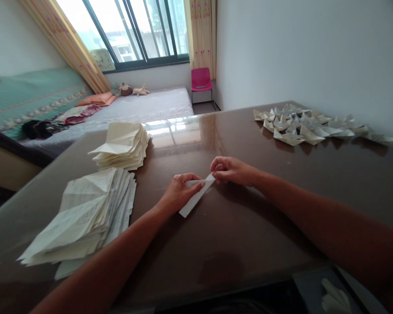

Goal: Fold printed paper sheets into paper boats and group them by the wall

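Observation:
A narrow folded strip of white paper (192,203) slants across the brown table in front of me. My left hand (180,192) pinches it near the middle, thumb on top and fingers behind. At the strip's far right end, my right hand (227,170) has thumb and forefinger pressed together on the tip. The strip's lower end sticks out free below my left thumb. To the left lie a stack of creased written sheets (81,218) and, behind it, a stack of creased yellowish sheets (126,146).
Many folded paper boats (294,124) crowd the table's far right, near the wall. The glossy brown table (249,226) reflects the window. Beyond it are a bed (163,102) and a pink chair (201,79). A drawer (314,288) is partly visible below the near edge.

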`<state>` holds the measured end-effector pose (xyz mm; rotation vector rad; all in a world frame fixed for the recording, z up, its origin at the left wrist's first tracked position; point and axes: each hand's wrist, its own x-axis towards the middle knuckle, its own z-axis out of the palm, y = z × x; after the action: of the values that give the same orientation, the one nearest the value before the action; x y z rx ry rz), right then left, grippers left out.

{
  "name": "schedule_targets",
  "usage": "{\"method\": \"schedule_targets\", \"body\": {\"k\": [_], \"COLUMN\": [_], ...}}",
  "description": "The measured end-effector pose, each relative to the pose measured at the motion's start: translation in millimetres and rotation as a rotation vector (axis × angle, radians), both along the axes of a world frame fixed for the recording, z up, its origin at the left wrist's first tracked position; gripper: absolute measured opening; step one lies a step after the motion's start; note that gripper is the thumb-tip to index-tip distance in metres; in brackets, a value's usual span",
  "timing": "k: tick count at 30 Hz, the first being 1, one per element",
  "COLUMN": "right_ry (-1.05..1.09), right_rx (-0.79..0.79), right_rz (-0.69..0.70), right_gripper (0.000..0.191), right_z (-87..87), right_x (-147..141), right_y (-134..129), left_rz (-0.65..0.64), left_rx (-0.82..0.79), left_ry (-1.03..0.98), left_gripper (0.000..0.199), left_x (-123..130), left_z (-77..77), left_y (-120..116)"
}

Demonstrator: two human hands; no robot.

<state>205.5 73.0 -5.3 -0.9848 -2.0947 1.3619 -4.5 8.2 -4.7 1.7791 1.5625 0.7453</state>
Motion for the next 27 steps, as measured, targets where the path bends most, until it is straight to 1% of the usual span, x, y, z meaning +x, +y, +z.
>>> {"method": "schedule_targets", "body": {"k": [2,4,5,7,8,11,12,13,16,17,19,21,23,27], "right_ry": [-0.002,-0.001,-0.011,-0.037,-0.047,-0.050,-0.059,-0.080,-0.165,-0.188,-0.225,-0.251,-0.243,-0.164], "right_rx": [0.175,0.364,0.434,0.530,0.571,0.676,0.693,0.694,0.632,0.605,0.554,0.494,0.435,0.378], "right_rz": [-0.060,-0.053,-0.033,-0.015,-0.045,-0.220,-0.238,-0.217,-0.043,-0.010,-0.004,-0.026,-0.034,0.001], "right_gripper": [0.018,0.016,0.016,0.016,0.016,0.020,0.019,0.017,0.013,0.013,0.013,0.017,0.020,0.015], "right_z": [1.9,2.5,2.3,2.1,2.3,5.3,6.5,7.4,5.8,3.9,-1.0,-5.7,-9.0,-10.4], "right_x": [-1,-3,-4,-5,-5,-5,-4,-4,-3,-3,-4,-5,-5,-5], "right_y": [-1,-2,-4,-7,-8,-12,-13,-14,-13,-13,-12,-10,-8,-4], "left_rz": [0.022,0.036,0.040,0.047,0.051,0.066,0.070,0.073,0.066,0.060,0.043,0.028,0.017,-0.012], "left_rx": [-0.018,-0.018,-0.014,-0.006,-0.005,0.001,0.010,0.025,0.080,0.093,0.108,0.113,0.127,0.278], "left_ry": [-0.033,-0.058,-0.066,-0.076,-0.079,-0.067,-0.055,-0.039,0.022,0.040,0.066,0.078,0.087,0.183], "left_gripper": [0.041,0.040,0.040,0.039,0.039,0.039,0.039,0.039,0.037,0.036,0.033,0.030,0.025,0.025], "left_x": [0,0,0,0,1,1,1,1,0,0,0,0,0,1], "left_z": [-0.6,-0.8,-0.7,-0.4,-0.3,-0.8,-1.2,-1.7,-2.8,-3.1,-3.6,-4.9,-7.2,-11.1], "left_y": [0,1,1,1,1,1,1,1,3,3,3,3,3,2]}}
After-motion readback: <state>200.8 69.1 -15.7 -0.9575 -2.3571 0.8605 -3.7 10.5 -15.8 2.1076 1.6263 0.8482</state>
